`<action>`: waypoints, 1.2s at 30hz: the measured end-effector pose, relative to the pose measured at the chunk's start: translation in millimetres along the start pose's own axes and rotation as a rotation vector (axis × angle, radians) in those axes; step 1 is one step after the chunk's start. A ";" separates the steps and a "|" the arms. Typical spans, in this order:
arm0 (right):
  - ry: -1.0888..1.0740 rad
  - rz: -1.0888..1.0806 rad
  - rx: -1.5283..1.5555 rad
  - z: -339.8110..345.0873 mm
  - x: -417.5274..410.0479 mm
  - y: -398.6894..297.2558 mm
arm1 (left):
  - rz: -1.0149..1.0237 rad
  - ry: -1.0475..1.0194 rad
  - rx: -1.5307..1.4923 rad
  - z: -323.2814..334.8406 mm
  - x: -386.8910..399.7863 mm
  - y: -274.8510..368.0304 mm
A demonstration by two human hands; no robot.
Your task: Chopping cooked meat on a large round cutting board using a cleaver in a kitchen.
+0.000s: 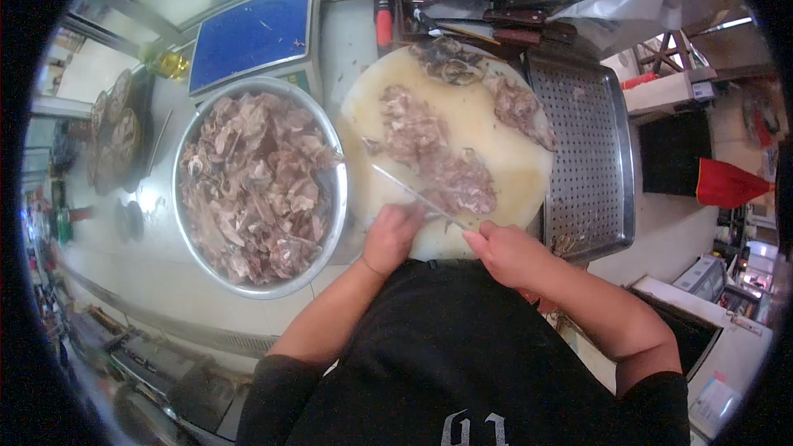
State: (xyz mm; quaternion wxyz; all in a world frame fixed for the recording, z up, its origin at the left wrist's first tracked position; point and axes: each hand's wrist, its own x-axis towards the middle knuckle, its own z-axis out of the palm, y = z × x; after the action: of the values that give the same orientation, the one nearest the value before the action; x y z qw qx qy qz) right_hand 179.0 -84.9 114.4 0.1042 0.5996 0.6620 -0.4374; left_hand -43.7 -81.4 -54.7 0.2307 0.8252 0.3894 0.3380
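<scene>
A round, pale cutting board (384,189) lies before me, bearing several pieces of cooked-looking meat. My right hand (508,251) is closed around the handle of a knife (416,196), whose long blade points up and left over the board. Near the board's lower edge, my left hand (393,232) rests with curled fingers on the edge of a piece of meat (461,183); its fingertips are partly hidden. Another piece of meat (412,121) adjoins this one above. At the upper right lie a reddish piece (517,105) and a darker one (447,62).
Left of the board stands a metal bowl (342,189) heaped with torn meat (254,179). A perforated metal tray (585,155) adjoins the board's right side. Behind are a blue-topped scale (251,37), a red and black tool (384,18) and several knives (517,15). A stick (160,142) lies left of the bowl.
</scene>
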 end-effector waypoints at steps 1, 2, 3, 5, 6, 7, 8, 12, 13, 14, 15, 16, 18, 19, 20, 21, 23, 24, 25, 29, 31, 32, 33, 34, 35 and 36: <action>0.005 0.002 0.001 7.4 7.3 2.2 | 0.005 0.009 0.002 1.0 0.2 0.0; 0.059 -0.045 0.052 15.2 16.8 5.1 | 0.011 0.017 0.003 1.8 0.9 0.2; 0.114 -0.090 0.102 21.3 24.2 7.3 | 0.019 0.016 0.000 2.6 1.6 0.6; 0.120 0.000 0.143 28.3 38.8 8.7 | 0.050 0.015 -0.004 3.1 3.2 -1.0; 0.112 0.083 0.180 29.2 41.9 8.6 | 0.054 0.014 -0.003 2.5 3.5 -0.6; 0.117 0.083 0.182 27.4 39.3 9.2 | 0.055 0.024 0.000 2.5 4.2 -0.1; 0.121 0.080 0.203 23.2 33.9 10.5 | 0.057 0.035 0.002 2.8 5.2 0.5; 0.085 0.114 0.152 4.5 -7.4 1.6 | 0.098 0.027 0.009 -1.5 12.6 5.2; 0.086 0.113 0.150 1.0 -14.1 -2.1 | 0.096 0.019 0.004 1.1 11.8 2.7; 0.060 0.152 0.125 -1.9 -19.3 -5.5 | 0.093 0.011 0.000 3.3 10.9 0.2; 0.038 0.197 0.104 -2.9 -22.7 -6.7 | 0.097 0.009 -0.003 4.6 10.6 -1.3; 0.040 0.200 0.106 -2.3 -22.1 -5.7 | 0.109 0.019 -0.003 5.2 9.9 -3.0; -0.005 0.159 0.070 -1.7 -18.3 -2.9 | 0.118 0.026 -0.004 6.2 8.9 -4.3; -0.008 0.160 0.072 -4.0 -15.5 -3.2 | 0.105 0.036 -0.004 6.5 8.9 -3.7; -0.038 0.164 0.080 -7.2 -11.0 -4.2 | 0.091 0.045 -0.004 6.3 8.3 -3.4; -0.065 0.168 0.088 -10.1 -7.2 -5.9 | 0.090 0.044 -0.003 7.3 7.5 -4.7; -0.016 0.067 0.069 -0.5 11.3 -3.4 | 0.057 0.057 -0.001 9.4 4.3 -8.3; 0.038 -0.028 0.050 7.4 21.1 -1.1 | 0.057 0.057 -0.002 9.2 3.9 -8.6; 0.040 -0.028 0.051 16.2 27.7 -2.0 | 0.048 0.012 -0.017 7.9 4.4 -9.8; 0.162 0.024 0.151 36.1 47.3 11.9 | 0.070 0.001 -0.016 4.1 6.4 -4.1; 0.139 0.004 0.187 25.6 42.9 15.1 | 0.064 0.022 -0.019 3.6 7.7 -3.0; 0.122 0.021 0.190 15.4 30.6 10.2 | 0.059 0.039 -0.025 3.4 7.1 -3.6; 0.104 0.040 0.194 7.3 17.0 4.1 | 0.054 0.042 -0.025 3.9 4.0 -3.6; 0.101 0.037 0.189 3.2 6.7 1.0 | 0.059 0.049 -0.023 5.9 2.1 -5.7; 0.057 0.073 0.164 1.6 -3.5 -1.7 | 0.064 0.056 -0.022 7.7 -0.1 -7.6; 0.022 0.117 0.144 2.1 -9.7 -3.0 | 0.068 0.056 -0.026 8.4 0.5 -8.5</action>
State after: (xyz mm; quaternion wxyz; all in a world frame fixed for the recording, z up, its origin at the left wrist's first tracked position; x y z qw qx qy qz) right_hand 178.0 -92.9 120.9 0.0790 0.6478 0.5940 -0.4704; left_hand -41.4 -76.9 -65.6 0.2189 0.8251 0.3629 0.3737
